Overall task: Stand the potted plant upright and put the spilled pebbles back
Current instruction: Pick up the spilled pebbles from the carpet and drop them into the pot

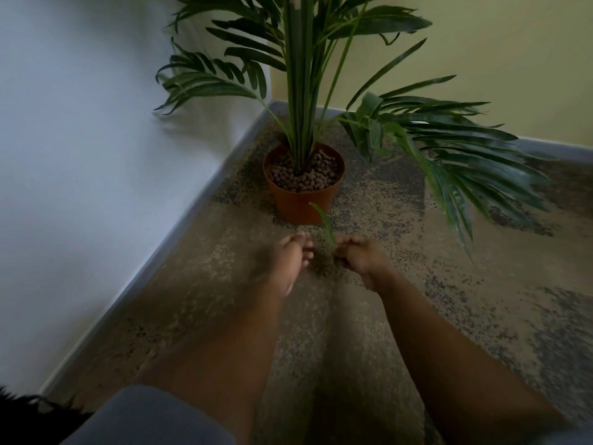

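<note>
The potted plant (pixel 303 101), a tall palm, stands upright in an orange pot (pixel 301 203) in the corner of the room. Brown pebbles (pixel 305 176) fill the pot up to its rim. Both hands are low over the carpet just in front of the pot. My right hand (pixel 359 258) is closed around the base of a loose green leaf strip (pixel 325 224) that sticks up towards the pot. My left hand (pixel 288 261) is blurred, with its fingers bunched together close to the right hand. I cannot tell whether it holds anything. No loose pebbles show clearly on the speckled carpet.
A white wall (pixel 80 155) runs along the left and a yellow wall (pixel 497 59) along the back, both with a grey skirting board (pixel 179 226). A long frond (pixel 465 175) droops low to the right of the pot. Speckled carpet (pixel 481 316) covers the floor.
</note>
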{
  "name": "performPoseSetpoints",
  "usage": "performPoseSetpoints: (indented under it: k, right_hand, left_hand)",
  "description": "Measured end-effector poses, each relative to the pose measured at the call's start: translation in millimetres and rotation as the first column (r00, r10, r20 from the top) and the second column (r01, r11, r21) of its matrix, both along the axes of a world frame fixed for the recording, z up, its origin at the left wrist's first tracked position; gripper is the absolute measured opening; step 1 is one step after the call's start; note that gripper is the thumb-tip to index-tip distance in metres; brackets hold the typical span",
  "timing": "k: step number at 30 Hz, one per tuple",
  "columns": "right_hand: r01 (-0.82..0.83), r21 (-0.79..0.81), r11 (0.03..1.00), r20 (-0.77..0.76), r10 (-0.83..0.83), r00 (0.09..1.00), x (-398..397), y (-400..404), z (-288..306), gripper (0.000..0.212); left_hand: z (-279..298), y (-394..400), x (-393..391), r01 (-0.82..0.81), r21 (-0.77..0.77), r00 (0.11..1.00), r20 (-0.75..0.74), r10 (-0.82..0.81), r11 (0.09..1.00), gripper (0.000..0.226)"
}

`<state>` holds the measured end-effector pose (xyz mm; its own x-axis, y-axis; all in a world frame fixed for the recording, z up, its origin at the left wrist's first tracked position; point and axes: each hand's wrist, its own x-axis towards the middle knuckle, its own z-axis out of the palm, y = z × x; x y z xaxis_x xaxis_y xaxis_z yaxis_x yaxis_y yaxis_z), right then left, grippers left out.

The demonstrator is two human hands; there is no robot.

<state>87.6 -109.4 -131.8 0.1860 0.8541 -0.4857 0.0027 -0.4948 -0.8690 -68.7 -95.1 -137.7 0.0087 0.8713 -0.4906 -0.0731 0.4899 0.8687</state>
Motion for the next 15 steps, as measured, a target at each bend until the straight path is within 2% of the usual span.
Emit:
performPoseSetpoints:
  k: [4,7,10,13,15]
  right_hand:
    - [0.124,0.119,0.985,-0.078,-0.115,0.99,-7,14,15,0.014]
    - [0.188,0.15,0.971,-0.104,-0.174,0.979,-8,31,32,0.01]
    - [0.221,0.166,0.961,-0.092,-0.208,0.974,-8,54,50,0.007]
    - [0.197,0.163,0.967,-0.063,-0.189,0.98,-8,77,65,0.009]
    - [0.128,0.137,0.982,0.038,-0.134,0.99,-12,91,73,0.015]
  left_hand:
    - [11,23,3,-0.209,0.021,0.97,0.133,0.205,0.978,0.019]
    - [25,43,2,-0.37,0.024,0.911,0.205,0.357,0.929,0.021]
    - [42,67,-1,-0.441,0.035,0.873,0.248,0.42,0.897,0.023]
    - [56,89,-7,-0.407,0.134,0.913,0.096,0.397,0.904,0.024]
    - [60,104,-12,-0.351,0.193,0.933,-0.01,0.36,0.916,0.023]
